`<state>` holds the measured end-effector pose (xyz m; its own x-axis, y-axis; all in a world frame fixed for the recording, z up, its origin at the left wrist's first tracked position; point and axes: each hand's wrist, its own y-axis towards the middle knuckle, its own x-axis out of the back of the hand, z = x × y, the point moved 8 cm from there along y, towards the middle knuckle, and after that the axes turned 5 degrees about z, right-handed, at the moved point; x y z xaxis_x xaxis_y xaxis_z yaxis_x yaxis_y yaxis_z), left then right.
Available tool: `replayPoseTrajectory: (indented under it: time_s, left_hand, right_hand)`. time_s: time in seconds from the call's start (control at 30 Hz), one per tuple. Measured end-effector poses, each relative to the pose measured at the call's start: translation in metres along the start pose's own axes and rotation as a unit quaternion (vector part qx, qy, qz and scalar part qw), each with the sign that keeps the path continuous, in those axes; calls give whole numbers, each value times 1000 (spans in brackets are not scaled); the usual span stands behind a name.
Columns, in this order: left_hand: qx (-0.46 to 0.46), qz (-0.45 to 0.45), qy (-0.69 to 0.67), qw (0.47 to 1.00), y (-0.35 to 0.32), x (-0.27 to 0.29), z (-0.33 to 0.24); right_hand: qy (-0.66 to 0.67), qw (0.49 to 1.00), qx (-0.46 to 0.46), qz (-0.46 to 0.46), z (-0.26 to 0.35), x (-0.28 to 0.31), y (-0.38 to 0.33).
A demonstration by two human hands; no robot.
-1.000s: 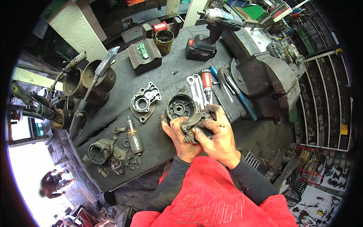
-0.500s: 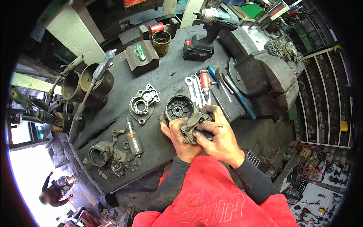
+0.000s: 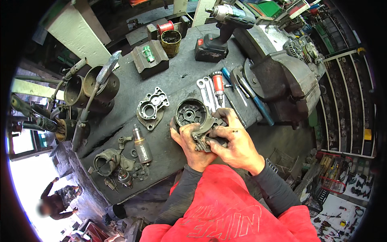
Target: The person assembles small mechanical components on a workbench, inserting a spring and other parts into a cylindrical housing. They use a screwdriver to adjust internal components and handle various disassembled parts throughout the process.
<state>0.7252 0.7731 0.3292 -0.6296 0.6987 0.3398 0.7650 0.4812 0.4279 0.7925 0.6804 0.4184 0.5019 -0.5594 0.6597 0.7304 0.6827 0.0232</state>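
In both hands I hold a round metal motor housing above the near edge of the bench, its open side facing up. My left hand is closed around its lower left side. My right hand grips the bracketed lower right part, thumb and fingers pressed against the metal; what lies under those fingertips is hidden. Left of the housing, a cast end cover lies flat. An armature with a copper-coloured commutator rests nearer me, beside a second housing and a small pinion gear drive.
Spanners, a red ratchet tool and blue-handled pliers lie beyond my hands. A cordless impact wrench stands at the back, near a large vise. A hammer leans across metal cups at left. A person is at lower left.
My right hand has shifted slightly and its wrist sits a little farther right, still gripping the housing. The person at lower left has moved slightly. The bench parts lie as before.
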Motion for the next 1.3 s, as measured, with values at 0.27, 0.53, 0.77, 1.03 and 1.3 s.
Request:
replayPoseTrajectory:
  time_s: [0.27, 0.53, 0.77, 1.03, 1.3]
  left_hand:
    - [14, 5, -1, 1000, -2, -1, 4]
    - [18, 12, -1, 1000, -1, -3, 4]
    - [48, 2, -11, 999, 0, -3, 7]
    - [52, 14, -1, 999, 0, -4, 8]
    - [36, 4, -2, 999, 3, -4, 4]
  right_hand:
    - [-13, 999, 26, -35, 1, 8, -1]
    - [-19, 999, 29, -34, -2, 8, -2]
    - [-40, 998, 28, -31, -2, 7, 3]
    - [-38, 999, 23, -27, -2, 7, 5]
    - [-30, 999, 11, -28, 0, 10, 10]
